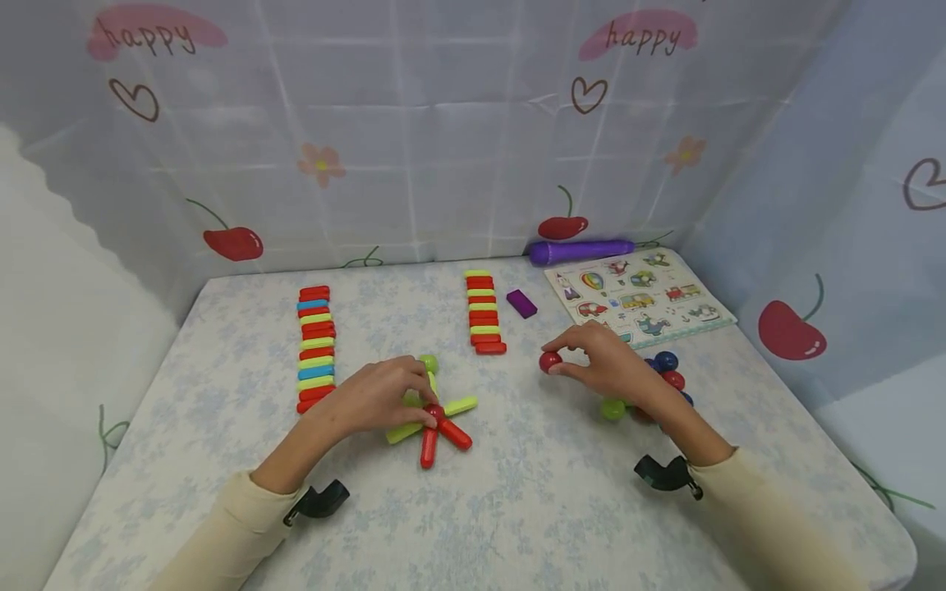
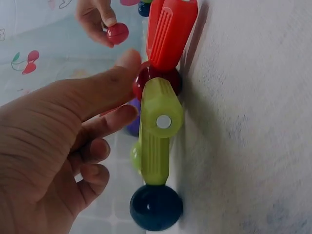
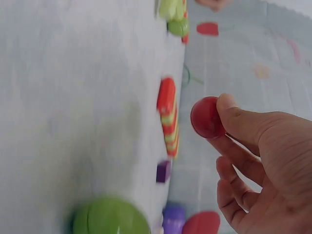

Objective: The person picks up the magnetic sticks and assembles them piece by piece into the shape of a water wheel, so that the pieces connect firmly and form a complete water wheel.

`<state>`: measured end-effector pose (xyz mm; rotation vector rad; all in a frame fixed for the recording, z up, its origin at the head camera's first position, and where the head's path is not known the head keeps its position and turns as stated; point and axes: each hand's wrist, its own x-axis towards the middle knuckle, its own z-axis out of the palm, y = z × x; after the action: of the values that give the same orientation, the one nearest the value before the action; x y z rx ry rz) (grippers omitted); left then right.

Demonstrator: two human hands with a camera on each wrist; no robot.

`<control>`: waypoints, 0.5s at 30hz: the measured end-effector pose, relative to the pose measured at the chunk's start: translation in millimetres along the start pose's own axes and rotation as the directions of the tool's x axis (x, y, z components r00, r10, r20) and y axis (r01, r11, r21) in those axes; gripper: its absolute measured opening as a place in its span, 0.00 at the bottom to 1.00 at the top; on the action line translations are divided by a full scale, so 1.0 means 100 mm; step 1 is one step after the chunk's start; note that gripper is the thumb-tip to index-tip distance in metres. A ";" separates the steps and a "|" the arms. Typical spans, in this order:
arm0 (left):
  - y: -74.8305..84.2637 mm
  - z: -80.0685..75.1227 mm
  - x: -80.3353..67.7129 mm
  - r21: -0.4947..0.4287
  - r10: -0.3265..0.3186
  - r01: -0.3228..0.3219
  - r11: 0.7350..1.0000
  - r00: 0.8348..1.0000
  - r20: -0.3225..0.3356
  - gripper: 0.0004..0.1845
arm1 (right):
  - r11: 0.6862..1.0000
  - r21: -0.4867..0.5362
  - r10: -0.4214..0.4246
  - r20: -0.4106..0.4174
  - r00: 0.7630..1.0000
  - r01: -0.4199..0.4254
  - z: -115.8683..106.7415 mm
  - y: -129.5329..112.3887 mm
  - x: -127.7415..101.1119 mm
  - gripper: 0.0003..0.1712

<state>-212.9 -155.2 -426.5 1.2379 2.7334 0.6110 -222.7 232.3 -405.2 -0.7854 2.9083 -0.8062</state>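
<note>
Purple tube (image 1: 581,251), picture board (image 1: 640,297), 1 purple block (image 1: 521,304)

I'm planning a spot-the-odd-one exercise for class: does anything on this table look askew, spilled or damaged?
One mild oddity: the purple block lies alone and slanted, beside the row of red and yellow-green rods rather than lined up with it. No spill or damage shows.

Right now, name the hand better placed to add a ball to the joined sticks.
Probably the right hand: it pinches a loose red ball, while the left hand holds the centre ball of the sticks.
</note>
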 end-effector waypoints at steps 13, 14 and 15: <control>0.25 0.36 0.18 -0.062 -0.223 0.216 0.974 0.965 -0.138 0.12 | 0.990 0.069 -0.131 0.132 0.983 0.123 0.52 -0.31 0.31 0.19; 0.27 0.37 0.19 -0.065 -0.233 0.225 0.972 0.962 -0.146 0.12 | 0.989 0.070 -0.141 0.135 0.981 0.133 0.55 -0.32 0.32 0.19; 0.28 0.38 0.19 -0.067 -0.239 0.231 0.971 0.959 -0.152 0.11 | 0.987 0.072 -0.149 0.138 0.979 0.140 0.57 -0.33 0.33 0.19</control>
<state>-197.3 -112.3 -449.3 0.8692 2.9148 0.7726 -227.7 164.7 -435.2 -1.0137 2.7119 -0.8101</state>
